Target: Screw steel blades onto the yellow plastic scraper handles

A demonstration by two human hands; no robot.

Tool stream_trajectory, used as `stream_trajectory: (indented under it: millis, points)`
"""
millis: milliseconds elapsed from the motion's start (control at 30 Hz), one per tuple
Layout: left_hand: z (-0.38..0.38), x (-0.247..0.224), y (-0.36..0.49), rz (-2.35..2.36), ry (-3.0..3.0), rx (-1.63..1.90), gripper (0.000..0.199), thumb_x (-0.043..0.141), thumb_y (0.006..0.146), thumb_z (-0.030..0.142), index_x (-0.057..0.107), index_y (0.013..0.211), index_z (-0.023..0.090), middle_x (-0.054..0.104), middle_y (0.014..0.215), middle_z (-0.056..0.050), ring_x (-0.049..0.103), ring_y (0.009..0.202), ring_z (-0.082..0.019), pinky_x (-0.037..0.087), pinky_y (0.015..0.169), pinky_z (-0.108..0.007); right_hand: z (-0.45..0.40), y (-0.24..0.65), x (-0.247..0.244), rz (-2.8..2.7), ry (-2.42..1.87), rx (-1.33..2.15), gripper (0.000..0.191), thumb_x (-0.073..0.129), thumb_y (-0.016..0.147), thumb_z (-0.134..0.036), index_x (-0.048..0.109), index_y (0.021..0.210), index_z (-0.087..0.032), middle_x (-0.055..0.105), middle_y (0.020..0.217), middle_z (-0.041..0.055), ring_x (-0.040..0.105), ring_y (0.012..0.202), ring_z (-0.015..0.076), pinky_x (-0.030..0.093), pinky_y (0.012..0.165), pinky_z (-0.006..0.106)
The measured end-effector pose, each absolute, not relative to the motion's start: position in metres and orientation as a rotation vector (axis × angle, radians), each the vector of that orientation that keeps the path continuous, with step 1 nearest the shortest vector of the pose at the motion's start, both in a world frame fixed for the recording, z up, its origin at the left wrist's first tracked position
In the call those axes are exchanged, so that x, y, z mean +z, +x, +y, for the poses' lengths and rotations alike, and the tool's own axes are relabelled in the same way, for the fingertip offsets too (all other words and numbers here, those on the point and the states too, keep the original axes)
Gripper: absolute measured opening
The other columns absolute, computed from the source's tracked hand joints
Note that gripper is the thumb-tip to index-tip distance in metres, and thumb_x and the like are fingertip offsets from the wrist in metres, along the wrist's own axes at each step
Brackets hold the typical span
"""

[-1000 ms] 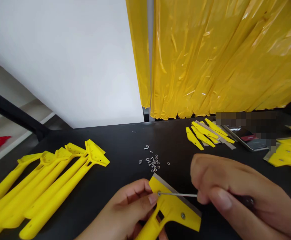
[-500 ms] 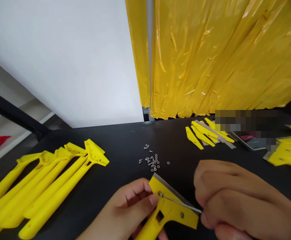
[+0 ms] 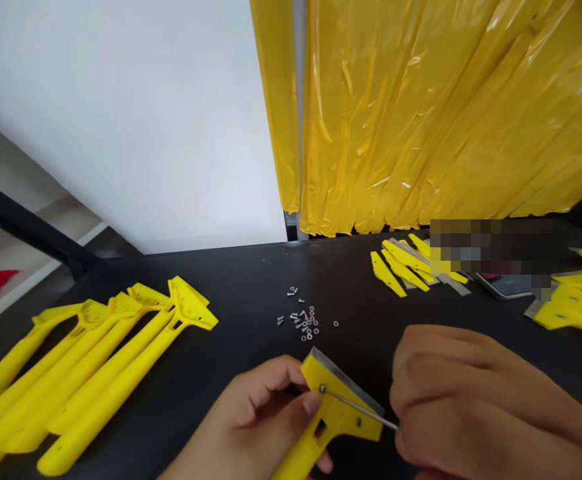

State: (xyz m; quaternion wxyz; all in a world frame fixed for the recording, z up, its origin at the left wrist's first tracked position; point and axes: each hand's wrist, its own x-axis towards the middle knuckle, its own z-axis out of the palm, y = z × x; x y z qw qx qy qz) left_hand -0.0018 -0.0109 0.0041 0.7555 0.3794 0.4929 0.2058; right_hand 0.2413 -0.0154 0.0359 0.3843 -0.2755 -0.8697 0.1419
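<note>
My left hand (image 3: 255, 420) is closed round the neck of a yellow scraper (image 3: 341, 407), which has a metal blade along its upper edge. Two screws show in the scraper head. My right hand (image 3: 481, 400) is closed on a screwdriver, its handle hidden in my fist. The thin metal shaft of the screwdriver (image 3: 365, 411) reaches left, with its tip at the upper-left screw (image 3: 323, 389). Beyond my left hand, small screws and nuts (image 3: 305, 323) lie loose on the black table (image 3: 241, 280).
Several yellow scraper handles (image 3: 121, 360) lie at the left. Yellow plates and metal blades (image 3: 405, 263) are piled at the back right, beside a phone (image 3: 508, 285), partly blurred out. Scrapers with blades (image 3: 571, 303) lie at the far right. Yellow plastic sheeting (image 3: 421, 120) hangs behind.
The scraper head has turned and tilted slightly in my left hand, its right end moving up and left. My right hand has shifted a little, with the screwdriver tip still at the same screw.
</note>
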Motion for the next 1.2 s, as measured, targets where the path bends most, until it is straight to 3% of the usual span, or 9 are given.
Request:
stream_trajectory:
  millis: [133, 267, 433, 767, 1067, 1200]
  points:
    - [-0.008, 0.007, -0.003, 1.12, 0.855, 0.55, 0.031, 0.081, 0.086, 0.048, 0.069, 0.09, 0.019, 0.076, 0.08, -0.002, 0.072, 0.066, -0.017, 0.059, 0.056, -0.025, -0.016, 0.238, 0.036, -2.307, -0.811, 0.106, 0.023, 0.064, 0.091, -0.011, 0.056, 0.075, -0.025, 0.064, 0.068, -0.004, 0.056, 0.056, 0.0134, 0.045, 0.051, 0.033]
    - [-0.002, 0.013, -0.007, 1.236, 0.903, 0.75, 0.03, 0.085, 0.082, 0.047, 0.07, 0.083, 0.02, 0.074, 0.072, -0.001, 0.073, 0.065, -0.02, 0.061, 0.053, -0.027, -0.018, 0.231, 0.038, -2.446, -0.85, -0.1, 0.023, 0.053, 0.092, -0.004, 0.062, 0.081, -0.022, 0.072, 0.079, -0.0015, 0.062, 0.064, 0.0158, 0.047, 0.056, 0.037]
    - [-0.004, 0.026, -0.005, 1.347, 1.042, 0.913, 0.025, 0.085, 0.08, 0.045, 0.075, 0.084, 0.022, 0.073, 0.068, 0.001, 0.071, 0.061, -0.019, 0.061, 0.054, -0.024, -0.018, 0.228, 0.04, -2.329, -0.952, -0.322, 0.015, 0.057, 0.098, -0.019, 0.062, 0.085, -0.023, 0.069, 0.071, 0.0011, 0.06, 0.058, 0.0192, 0.044, 0.053, 0.04]
    - [-0.003, 0.023, -0.005, 1.374, 1.09, 0.925, 0.026, 0.085, 0.079, 0.046, 0.073, 0.077, 0.023, 0.071, 0.065, 0.001, 0.069, 0.059, -0.019, 0.06, 0.049, -0.023, -0.023, 0.227, 0.041, -2.321, -1.003, -0.374, 0.006, 0.058, 0.099, -0.022, 0.06, 0.093, -0.022, 0.066, 0.069, 0.0015, 0.06, 0.058, 0.0193, 0.041, 0.057, 0.037]
    - [-0.001, 0.019, -0.012, 1.359, 1.135, 0.915, 0.025, 0.082, 0.082, 0.044, 0.07, 0.078, 0.022, 0.068, 0.066, 0.001, 0.069, 0.06, -0.019, 0.06, 0.047, -0.025, -0.022, 0.221, 0.04, -2.378, -0.962, -0.308, 0.016, 0.054, 0.098, -0.013, 0.057, 0.086, -0.022, 0.057, 0.061, -0.002, 0.051, 0.051, 0.0168, 0.028, 0.049, 0.037]
    - [0.0, 0.017, -0.012, 1.352, 1.175, 0.888, 0.023, 0.079, 0.086, 0.043, 0.071, 0.082, 0.023, 0.068, 0.068, 0.001, 0.069, 0.063, -0.02, 0.06, 0.047, -0.024, -0.021, 0.221, 0.039, -2.346, -0.97, -0.347, 0.013, 0.053, 0.101, -0.024, 0.059, 0.091, -0.022, 0.061, 0.066, 0.0006, 0.054, 0.054, 0.0191, 0.031, 0.049, 0.039]
